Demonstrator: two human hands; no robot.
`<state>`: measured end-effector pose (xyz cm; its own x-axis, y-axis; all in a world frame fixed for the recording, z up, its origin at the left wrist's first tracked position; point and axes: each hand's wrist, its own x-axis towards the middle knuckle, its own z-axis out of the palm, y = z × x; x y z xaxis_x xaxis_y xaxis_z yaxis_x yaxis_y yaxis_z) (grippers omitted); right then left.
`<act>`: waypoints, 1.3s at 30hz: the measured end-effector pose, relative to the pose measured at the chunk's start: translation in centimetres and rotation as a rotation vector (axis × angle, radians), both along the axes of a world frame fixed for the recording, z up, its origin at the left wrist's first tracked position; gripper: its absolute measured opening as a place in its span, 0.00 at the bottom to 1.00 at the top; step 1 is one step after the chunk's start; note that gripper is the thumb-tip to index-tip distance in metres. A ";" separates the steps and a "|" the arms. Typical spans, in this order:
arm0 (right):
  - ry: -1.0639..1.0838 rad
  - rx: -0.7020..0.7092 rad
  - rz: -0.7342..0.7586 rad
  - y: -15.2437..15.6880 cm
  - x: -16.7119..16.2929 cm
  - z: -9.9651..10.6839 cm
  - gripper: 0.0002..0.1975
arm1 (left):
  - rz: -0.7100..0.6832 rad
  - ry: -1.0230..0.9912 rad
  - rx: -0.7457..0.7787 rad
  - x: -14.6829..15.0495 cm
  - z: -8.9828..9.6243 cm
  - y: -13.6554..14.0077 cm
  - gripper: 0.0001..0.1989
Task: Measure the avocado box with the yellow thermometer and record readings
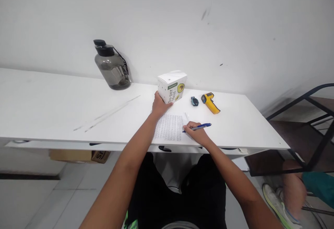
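Observation:
My left hand [160, 105] grips the lower part of a white carton [165, 87] printed with "Su-per Meal" and avocado halves. The carton stands at the back of the desk, just beyond a sheet of paper [168, 128] covered in rows of writing. Pinched in my right hand [197, 131] is a blue pen [203, 126], its tip down by the sheet's right edge. Whether the tip touches the paper I cannot tell.
A smartwatch [194, 101] and a yellow infrared thermometer [211, 103] lie right of the carton. At the back left stands a large grey water jug [113, 70]. The white desk [65, 107] meets a wall. Another person's leg [294, 190] shows beside a dark rack [308, 131].

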<state>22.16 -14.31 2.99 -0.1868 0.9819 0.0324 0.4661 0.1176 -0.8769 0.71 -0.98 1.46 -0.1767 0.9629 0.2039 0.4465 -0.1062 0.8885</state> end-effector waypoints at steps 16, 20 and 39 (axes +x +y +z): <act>-0.018 0.008 0.045 0.1 0.2 -0.2 0.17 | 0.001 -0.026 0.005 -0.1 -0.4 0.4 0.51; -0.020 0.022 0.017 0.1 0.0 -0.1 0.17 | 0.001 -0.032 0.009 -0.1 -0.4 0.3 0.51; -0.025 0.004 0.014 0.2 0.1 -0.2 0.17 | -0.006 -0.044 0.015 0.0 -0.4 0.4 0.51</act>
<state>22.22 -14.16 2.75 -0.2016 0.9790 0.0310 0.4863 0.1275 -0.8644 0.71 -0.62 1.02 -0.1805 0.9609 0.2101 0.4061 -0.1218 0.9057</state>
